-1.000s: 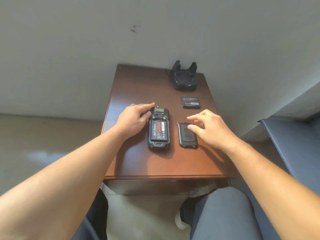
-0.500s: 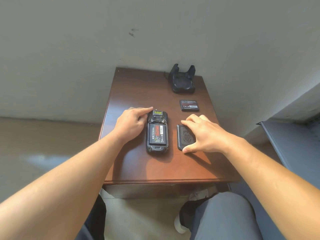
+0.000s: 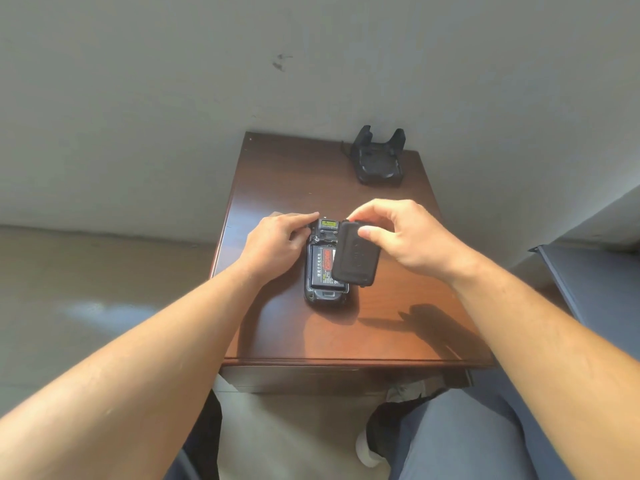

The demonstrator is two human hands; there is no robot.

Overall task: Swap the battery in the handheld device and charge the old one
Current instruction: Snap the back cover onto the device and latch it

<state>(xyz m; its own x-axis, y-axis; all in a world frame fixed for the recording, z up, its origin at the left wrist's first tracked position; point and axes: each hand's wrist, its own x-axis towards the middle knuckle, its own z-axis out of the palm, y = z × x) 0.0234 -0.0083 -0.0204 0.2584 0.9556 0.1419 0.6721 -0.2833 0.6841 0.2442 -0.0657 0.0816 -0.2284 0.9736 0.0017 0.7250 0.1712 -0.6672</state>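
The black handheld device (image 3: 323, 295) lies face down on the brown table (image 3: 311, 334), its back open and a battery (image 3: 320, 268) with a red label sitting in the bay. My left hand (image 3: 275, 244) rests against the device's upper left edge, fingers on its top corner. My right hand (image 3: 405, 237) holds the black battery cover (image 3: 355, 259) by its top end, lifted and tilted over the device's right side. The second battery seen earlier is hidden behind my right hand. The black charging cradle (image 3: 379, 161) stands empty at the table's far right corner.
The small table stands against a grey wall (image 3: 311, 64). My knees and grey trousers (image 3: 460, 438) are below its front edge. A dark grey seat edge (image 3: 595, 282) is at the right. Bare floor (image 3: 86, 289) lies to the left.
My right hand picked the battery cover up off the table and brought it left over the device. My left hand stayed on the device's upper left edge.
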